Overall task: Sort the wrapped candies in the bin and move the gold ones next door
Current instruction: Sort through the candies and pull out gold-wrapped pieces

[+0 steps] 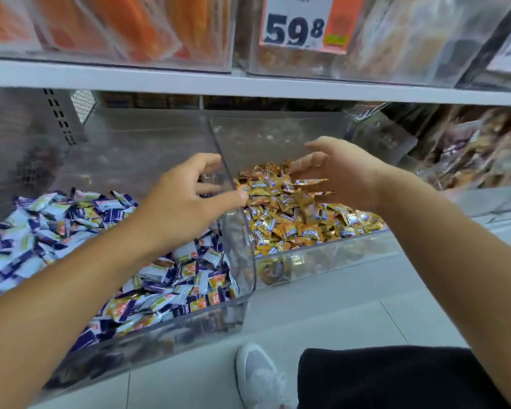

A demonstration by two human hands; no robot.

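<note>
A clear bin on the left holds a heap of blue-and-white wrapped candies, with a few gold-toned wrappers among them. Next to it on the right, a second clear bin holds gold wrapped candies. My left hand hovers at the wall between the bins, fingers loosely curled, thumb tip across the wall's top edge; I see nothing in it. My right hand is over the gold bin, fingers stretched out leftward. Two gold candies sit just under its fingers, apparently loose in the air.
A white shelf board runs above the bins, carrying clear boxes and a 59.8 price tag. Bagged goods fill the shelf to the right. Below are floor tiles, my white shoe and dark trouser leg.
</note>
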